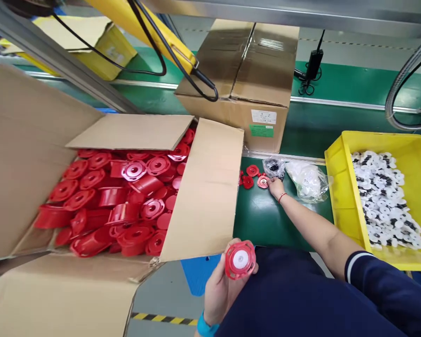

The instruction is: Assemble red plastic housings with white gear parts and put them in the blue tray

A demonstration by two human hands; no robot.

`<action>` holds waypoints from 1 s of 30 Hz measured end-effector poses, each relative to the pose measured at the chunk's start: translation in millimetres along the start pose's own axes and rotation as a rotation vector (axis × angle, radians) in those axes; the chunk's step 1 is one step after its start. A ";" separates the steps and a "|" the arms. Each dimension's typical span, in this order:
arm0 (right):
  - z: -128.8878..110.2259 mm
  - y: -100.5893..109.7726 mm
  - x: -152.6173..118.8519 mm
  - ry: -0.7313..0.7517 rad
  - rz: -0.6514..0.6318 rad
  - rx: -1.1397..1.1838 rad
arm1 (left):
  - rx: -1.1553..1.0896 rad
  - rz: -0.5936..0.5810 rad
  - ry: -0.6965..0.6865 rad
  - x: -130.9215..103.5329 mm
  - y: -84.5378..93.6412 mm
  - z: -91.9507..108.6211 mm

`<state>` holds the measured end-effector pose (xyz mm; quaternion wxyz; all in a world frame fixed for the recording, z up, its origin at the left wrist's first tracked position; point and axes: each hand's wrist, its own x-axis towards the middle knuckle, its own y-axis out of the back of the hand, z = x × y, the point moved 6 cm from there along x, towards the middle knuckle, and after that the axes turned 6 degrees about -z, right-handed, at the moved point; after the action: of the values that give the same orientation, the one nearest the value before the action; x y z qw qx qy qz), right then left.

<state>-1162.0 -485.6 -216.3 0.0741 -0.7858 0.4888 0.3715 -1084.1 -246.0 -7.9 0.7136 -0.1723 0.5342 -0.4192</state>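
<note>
My left hand [219, 288] is closed around a round red part [234, 269] with a white toothed disc [241, 259] in its middle, facing up, close to my body. My right hand [276, 188] reaches out over the green table [270, 215], its fingertips at the edge of a red part with a pale centre [263, 181]; whether they grip it cannot be made out. Beside it lie another red part [252, 170] and a darker red one [247, 182]. Just behind my right hand is a clear bag with small black pieces [273, 165].
An open carton [210, 187] full of red parts [122, 210] stands at the left. A closed carton [238, 65] is at the back. A bag of white pieces [307, 180] and a yellow bin [349, 201] of white-and-black parts lie right. A yellow arm [161, 32] with cables hangs above.
</note>
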 end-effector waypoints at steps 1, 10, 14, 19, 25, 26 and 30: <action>2.1 -0.4 -0.9 -0.024 -0.012 0.025 | -0.029 0.027 0.019 0.9 0.2 0.7; -5.9 37.2 -75.9 -0.024 -0.120 0.253 | -0.150 -0.100 0.016 28.2 -48.7 14.7; -25.1 77.9 -129.6 0.047 -0.104 0.311 | -0.128 -0.191 0.050 39.6 -67.9 4.9; -56.2 124.7 -194.6 0.180 -0.073 0.369 | 0.023 -0.242 0.024 51.0 -77.8 -13.4; -81.6 150.4 -252.7 0.352 -0.022 0.349 | 0.284 -0.391 -0.063 56.1 -93.2 -31.0; -83.3 151.8 -258.7 0.365 -0.006 0.339 | 0.323 -0.406 -0.098 56.3 -96.4 -32.2; -89.8 152.5 -274.2 0.420 0.023 0.295 | 0.477 -0.471 -0.158 56.9 -107.0 -40.4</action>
<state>-1309.2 -411.1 65.3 0.0806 -0.8208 0.5514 0.1256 -1160.7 -345.4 16.2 0.6564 -0.1512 0.3096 -0.6711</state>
